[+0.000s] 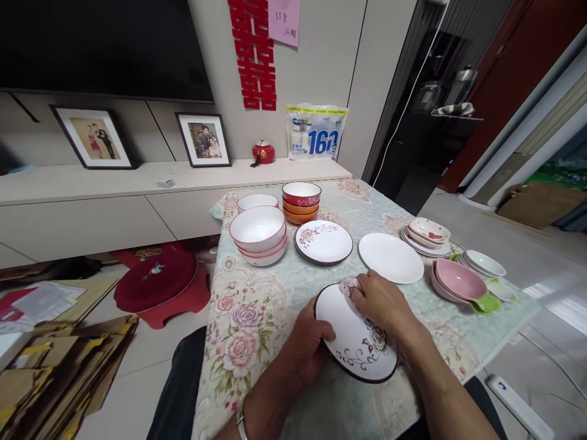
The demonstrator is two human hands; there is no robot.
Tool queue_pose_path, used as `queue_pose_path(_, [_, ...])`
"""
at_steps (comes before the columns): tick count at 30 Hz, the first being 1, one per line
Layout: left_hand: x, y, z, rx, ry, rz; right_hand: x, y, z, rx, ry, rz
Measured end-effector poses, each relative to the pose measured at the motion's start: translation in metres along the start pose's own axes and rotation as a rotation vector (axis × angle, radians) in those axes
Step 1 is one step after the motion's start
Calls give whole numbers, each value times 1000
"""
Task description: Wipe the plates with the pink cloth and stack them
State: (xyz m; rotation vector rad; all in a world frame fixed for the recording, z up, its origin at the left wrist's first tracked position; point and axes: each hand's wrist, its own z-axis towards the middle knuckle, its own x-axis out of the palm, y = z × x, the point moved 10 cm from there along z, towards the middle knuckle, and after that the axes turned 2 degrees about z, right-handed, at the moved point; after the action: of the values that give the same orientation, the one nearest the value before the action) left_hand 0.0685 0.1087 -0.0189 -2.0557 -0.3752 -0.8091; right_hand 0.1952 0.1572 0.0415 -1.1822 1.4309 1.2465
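Observation:
A white plate with a dark rim and a floral pattern [355, 342] is tilted up above the table's near edge. My left hand [308, 345] grips its left rim, thumb on the face. My right hand [380, 300] presses a small pink cloth [348, 286] against the plate's upper part, fingers closed on it.
On the flowered tablecloth [243, 324] stand red-rimmed white bowls [258, 233], red and orange bowls [301, 200], a stack of patterned plates [323, 242], a plain white plate [391, 257], and pink bowls [458, 280] and small dishes [428, 235] at the right. A red stool [156, 284] and cardboard [55, 366] lie left on the floor.

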Motion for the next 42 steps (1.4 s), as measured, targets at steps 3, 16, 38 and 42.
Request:
queue_pose_path(3, [-4, -3, 0, 68, -27, -61, 3, -19, 2, 90, 43, -67])
queue_pose_path(16, [-9, 1, 5, 63, -42, -35, 8, 64, -12, -434, -113, 251])
queue_pose_path(38, [-8, 1, 4, 109, -44, -66, 4, -22, 5, 132, -36, -88])
queue_pose_path(42, [-8, 2, 5, 88, -33, -36, 5, 15, 5, -105, -163, -39])
